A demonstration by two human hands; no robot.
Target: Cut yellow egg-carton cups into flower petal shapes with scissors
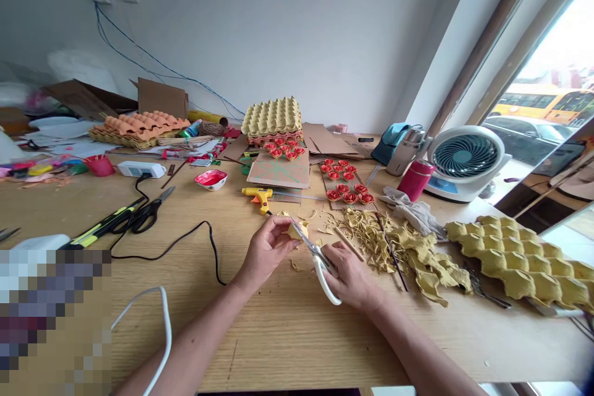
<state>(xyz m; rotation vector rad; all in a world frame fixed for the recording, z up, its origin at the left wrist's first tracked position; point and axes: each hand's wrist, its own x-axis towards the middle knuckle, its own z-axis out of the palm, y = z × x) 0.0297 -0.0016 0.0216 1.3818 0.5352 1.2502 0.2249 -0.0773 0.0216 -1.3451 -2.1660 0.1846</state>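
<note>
Between the fingers and thumb of my left hand (266, 246) is a small yellow egg-carton piece (298, 232). My right hand (348, 272) grips a pair of white-handled scissors (327, 284), whose blades lie against that piece. Yellow carton scraps (371, 238) are heaped to the right of my hands, with a dark thin stick (392, 252) across them. Just beyond my left hand rests a yellow glue gun (260, 197). Red carton flowers (342, 188) stand in rows on cardboard, and several more sit on a box at the back.
A yellow egg tray (524, 257) lies at the right, near a fan (466, 161) and a red can (416, 179). Stacked egg trays (271, 117) stand at the back. To the left are a red paint bowl (210, 179), black scissors (147, 213) and a power strip (142, 169) with its cable.
</note>
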